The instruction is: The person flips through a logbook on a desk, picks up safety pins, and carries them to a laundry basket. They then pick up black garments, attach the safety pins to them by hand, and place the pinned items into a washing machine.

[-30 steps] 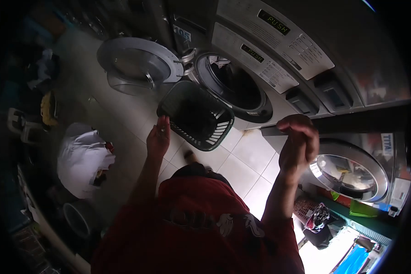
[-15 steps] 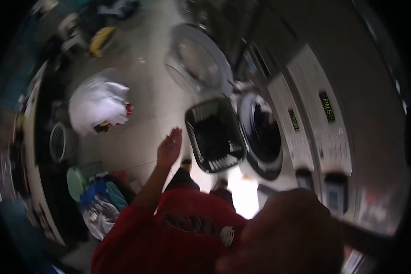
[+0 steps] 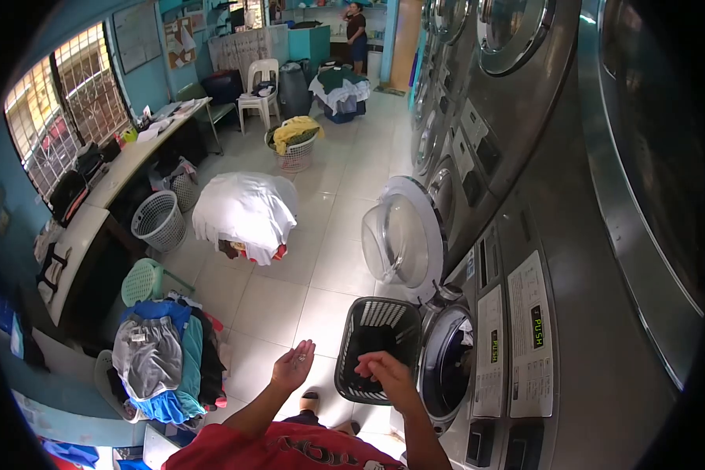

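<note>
My left hand [image 3: 293, 366] is held palm up with the fingers stretched out, left of the dark laundry basket [image 3: 351, 333]. On its palm lie small shiny pieces that look like coins [image 3: 300, 357]. Over the basket, apart from the left hand, is my right hand [image 3: 384, 370], its fingers curled and pressed together. Whatever they may pinch is too small to make out. Dark cloth [image 3: 372, 341] lies inside the basket. Beside it stands a front-loading machine with its round door [image 3: 406, 235] swung wide and laundry [image 3: 466, 333] in the drum.
Stacked machines line the right, with panels [image 3: 531, 337] reading PUSH. On the tiled floor stand a white-covered laundry pile [image 3: 245, 210], a basket with yellow cloth [image 3: 296, 157] and a white basket [image 3: 159, 222]. Clothes [image 3: 160, 352] are heaped at lower left. A person [image 3: 356, 35] stands far back.
My right hand has come down from close to the camera to over the basket. The view has swung upward, showing more of the room. My left hand stays palm up.
</note>
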`<move>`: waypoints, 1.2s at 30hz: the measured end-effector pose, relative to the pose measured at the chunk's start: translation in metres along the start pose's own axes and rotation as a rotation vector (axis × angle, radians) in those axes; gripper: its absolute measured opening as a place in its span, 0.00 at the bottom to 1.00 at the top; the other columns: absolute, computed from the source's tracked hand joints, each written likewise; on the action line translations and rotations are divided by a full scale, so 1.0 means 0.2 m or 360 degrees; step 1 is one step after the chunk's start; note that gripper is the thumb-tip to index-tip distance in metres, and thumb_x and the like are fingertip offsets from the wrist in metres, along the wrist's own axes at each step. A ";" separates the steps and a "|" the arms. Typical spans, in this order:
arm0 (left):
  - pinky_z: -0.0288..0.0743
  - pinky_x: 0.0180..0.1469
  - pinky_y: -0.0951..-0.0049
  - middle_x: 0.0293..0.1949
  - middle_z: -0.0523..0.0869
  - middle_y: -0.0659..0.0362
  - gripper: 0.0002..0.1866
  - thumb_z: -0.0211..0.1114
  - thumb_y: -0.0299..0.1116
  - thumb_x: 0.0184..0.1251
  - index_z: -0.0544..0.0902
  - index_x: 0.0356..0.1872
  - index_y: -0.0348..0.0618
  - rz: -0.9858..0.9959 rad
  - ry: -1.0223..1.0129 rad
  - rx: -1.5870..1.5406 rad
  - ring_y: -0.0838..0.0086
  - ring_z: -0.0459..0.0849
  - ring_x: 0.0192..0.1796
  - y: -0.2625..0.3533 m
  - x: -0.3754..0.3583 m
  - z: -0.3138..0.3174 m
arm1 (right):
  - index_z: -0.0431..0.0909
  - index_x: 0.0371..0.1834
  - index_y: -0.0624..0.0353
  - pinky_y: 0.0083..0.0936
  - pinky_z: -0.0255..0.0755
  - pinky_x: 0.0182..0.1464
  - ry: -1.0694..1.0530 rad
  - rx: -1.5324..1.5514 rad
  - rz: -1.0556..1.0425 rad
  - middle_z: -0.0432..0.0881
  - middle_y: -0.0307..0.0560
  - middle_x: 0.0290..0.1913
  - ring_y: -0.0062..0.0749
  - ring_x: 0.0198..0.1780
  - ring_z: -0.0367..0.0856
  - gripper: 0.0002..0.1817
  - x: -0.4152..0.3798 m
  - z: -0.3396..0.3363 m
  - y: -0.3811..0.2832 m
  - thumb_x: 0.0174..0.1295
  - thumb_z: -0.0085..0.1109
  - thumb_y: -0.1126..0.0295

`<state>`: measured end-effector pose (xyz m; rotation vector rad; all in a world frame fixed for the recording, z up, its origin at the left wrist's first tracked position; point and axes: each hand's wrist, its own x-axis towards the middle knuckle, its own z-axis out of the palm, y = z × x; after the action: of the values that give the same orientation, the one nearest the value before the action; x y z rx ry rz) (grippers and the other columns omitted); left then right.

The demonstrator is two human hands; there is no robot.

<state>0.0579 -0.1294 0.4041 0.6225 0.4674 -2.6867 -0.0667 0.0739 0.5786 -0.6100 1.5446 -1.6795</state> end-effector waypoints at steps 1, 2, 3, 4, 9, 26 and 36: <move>0.56 0.65 0.64 0.59 0.66 0.51 0.16 0.44 0.30 0.65 0.66 0.52 0.35 0.0003 0.0008 0.0021 0.61 0.60 0.64 0.00 0.00 0.02 | 0.73 0.43 0.64 0.16 0.67 0.42 -0.0005 0.0007 0.0023 0.77 0.40 0.34 0.18 0.36 0.72 0.10 -0.01 -0.01 0.04 0.62 0.43 0.74; 0.56 0.65 0.64 0.59 0.66 0.51 0.16 0.44 0.30 0.65 0.66 0.52 0.35 -0.0004 0.0016 0.0029 0.61 0.60 0.64 -0.01 0.01 0.03 | 0.73 0.43 0.63 0.16 0.66 0.42 -0.0010 0.0018 0.0051 0.77 0.40 0.34 0.18 0.36 0.72 0.11 -0.02 -0.01 0.08 0.63 0.43 0.74; 0.56 0.65 0.64 0.59 0.66 0.51 0.17 0.44 0.30 0.65 0.66 0.52 0.34 -0.0023 -0.0023 0.0045 0.61 0.60 0.64 -0.02 0.02 0.05 | 0.73 0.43 0.63 0.16 0.66 0.42 0.0002 0.0023 0.0053 0.77 0.40 0.34 0.18 0.36 0.72 0.11 -0.04 -0.01 0.10 0.63 0.43 0.74; 0.56 0.64 0.64 0.59 0.66 0.51 0.17 0.44 0.30 0.65 0.66 0.52 0.34 -0.0044 -0.0064 0.0057 0.61 0.60 0.64 -0.03 0.03 0.06 | 0.73 0.43 0.63 0.16 0.66 0.41 0.0076 0.0043 0.0097 0.78 0.40 0.34 0.18 0.36 0.72 0.11 -0.05 -0.01 0.11 0.63 0.43 0.73; 0.57 0.64 0.64 0.58 0.66 0.50 0.17 0.44 0.29 0.65 0.66 0.53 0.34 -0.0208 -0.0064 0.0053 0.61 0.61 0.63 -0.05 0.12 0.09 | 0.72 0.44 0.59 0.15 0.64 0.39 0.0263 -0.0068 0.0186 0.77 0.39 0.35 0.18 0.36 0.73 0.11 -0.07 -0.06 0.20 0.63 0.43 0.69; 0.63 0.62 0.65 0.46 0.76 0.46 0.13 0.46 0.26 0.64 0.72 0.44 0.28 -0.0327 0.0339 0.0169 0.61 0.71 0.55 0.15 0.35 0.11 | 0.73 0.40 0.57 0.16 0.65 0.31 0.0854 0.0205 0.0802 0.79 0.39 0.31 0.20 0.30 0.74 0.11 -0.03 -0.03 1.07 0.61 0.44 0.66; 0.69 0.56 0.69 0.43 0.80 0.53 0.12 0.46 0.28 0.65 0.76 0.40 0.33 -0.0512 0.0074 0.0230 0.67 0.74 0.52 0.17 0.47 -0.09 | 0.76 0.33 0.59 0.35 0.69 0.40 0.0951 -0.1265 0.0328 0.77 0.50 0.28 0.43 0.35 0.75 0.09 -0.09 -0.25 1.76 0.57 0.43 0.71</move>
<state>-0.0016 -0.1751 0.3360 0.7041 0.4190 -3.0374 -0.0208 0.1270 0.2304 -0.3063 2.6433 -1.0888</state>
